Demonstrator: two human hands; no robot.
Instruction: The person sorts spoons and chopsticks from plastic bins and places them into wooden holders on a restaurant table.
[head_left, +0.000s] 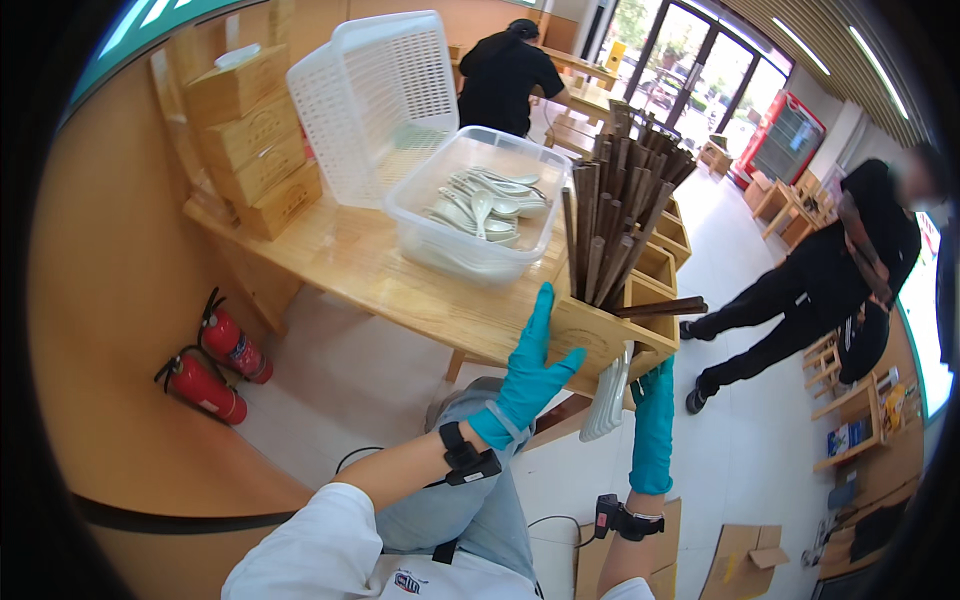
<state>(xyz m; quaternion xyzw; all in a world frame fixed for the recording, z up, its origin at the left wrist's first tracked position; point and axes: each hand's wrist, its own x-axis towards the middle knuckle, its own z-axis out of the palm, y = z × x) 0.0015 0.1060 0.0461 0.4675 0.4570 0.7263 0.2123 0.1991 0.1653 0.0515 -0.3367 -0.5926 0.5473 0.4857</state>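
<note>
A wooden compartment box (pixel 592 338) stands at the table's right end, its near corner over the edge. Dark brown chopsticks (pixel 620 215) fill one section upright, and a few lie across its rim. My left hand (pixel 532 375), in a teal glove, rests against the box's near wall with fingers and thumb spread. My right hand (pixel 653 425), gloved alike, is at the box's lower right corner; its fingers seem closed on that edge, partly hidden. Between my hands a stack of white spoons (pixel 606 400) hangs beside the box; what supports it is hidden.
On the table (pixel 350 275) are a clear tub (pixel 470 262) of white spoons, a white perforated basket (pixel 395 110) and stacked wooden boxes (pixel 255 150). Fire extinguishers (pixel 210 385) stand at lower left. One person (pixel 505 80) sits ahead; another (pixel 820 270) stands right. Cardboard (pixel 740 560) lies on the floor.
</note>
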